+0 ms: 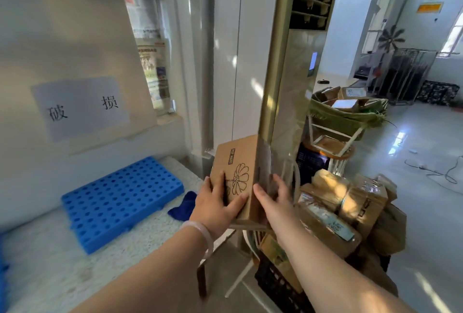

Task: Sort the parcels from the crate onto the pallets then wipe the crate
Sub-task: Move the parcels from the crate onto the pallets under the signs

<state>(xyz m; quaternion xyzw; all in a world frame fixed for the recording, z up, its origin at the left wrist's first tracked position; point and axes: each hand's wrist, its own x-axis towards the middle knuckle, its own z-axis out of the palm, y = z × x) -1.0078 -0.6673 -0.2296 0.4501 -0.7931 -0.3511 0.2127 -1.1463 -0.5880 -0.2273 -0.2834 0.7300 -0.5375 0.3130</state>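
Observation:
Both my hands hold a brown cardboard parcel point(236, 162) with a drawn flower and a small black label, lifted upright in the middle of the view. My left hand point(217, 202) grips its left face, fingers on the front. My right hand point(271, 194) grips its right edge. At the lower right a black crate point(278, 285) holds several more taped cardboard parcels point(348, 202). A blue perforated pallet point(120, 200) lies empty on the floor at the left, below a white board point(75, 62) with a printed paper sign. A dark blue cloth point(183, 206) lies beside the pallet.
A tall white and gold standing air conditioner point(270, 62) rises directly behind the parcel. Behind the crate a white stool point(333, 134) carries a green-lined basket of boxes. Cables point(438, 169) trail on the shiny floor at the right. The edge of another blue pallet point(3, 277) shows far left.

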